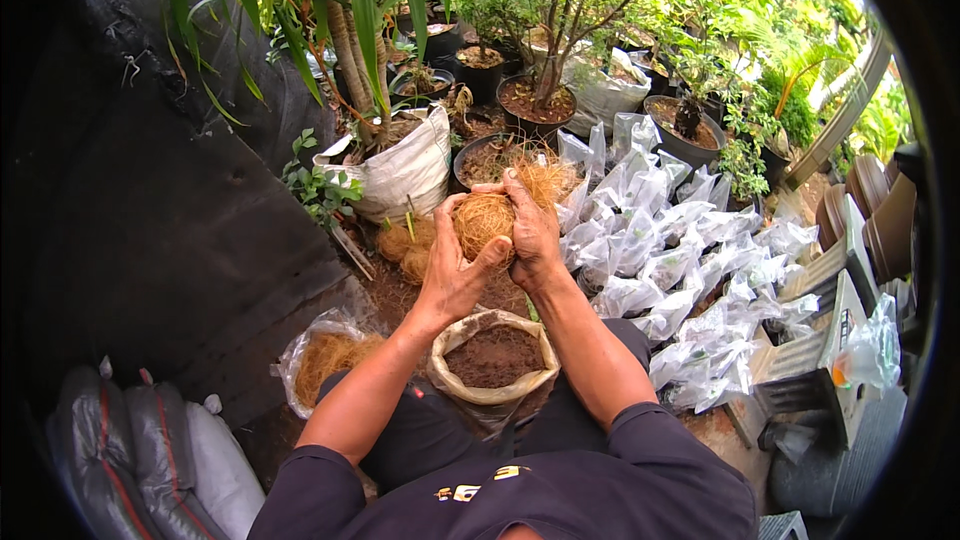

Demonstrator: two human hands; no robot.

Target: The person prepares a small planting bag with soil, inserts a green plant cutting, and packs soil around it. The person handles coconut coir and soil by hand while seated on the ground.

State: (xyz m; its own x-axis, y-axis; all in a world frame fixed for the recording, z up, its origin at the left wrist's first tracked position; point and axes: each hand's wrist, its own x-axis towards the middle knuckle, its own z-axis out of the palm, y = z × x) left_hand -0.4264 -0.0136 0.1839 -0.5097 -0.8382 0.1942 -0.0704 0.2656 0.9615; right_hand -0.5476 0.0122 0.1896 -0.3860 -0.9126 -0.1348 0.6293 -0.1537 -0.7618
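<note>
A tan sack of dark soil (494,356) stands open between the person's knees, its rim rolled down; just left of it lies a clear plastic bag of brown fibre (322,357); to the right, a heap of small clear plastic bags (680,260) spreads across the ground; a white woven sack (400,170) holds a plant further back; grey-and-red sacks (150,440) lie lower left; a clear bag with an orange label (868,352) sits far right.

Both forearms are raised forward, the left hand (452,265) and right hand (530,225) cupped together, fingers curled inward.
</note>
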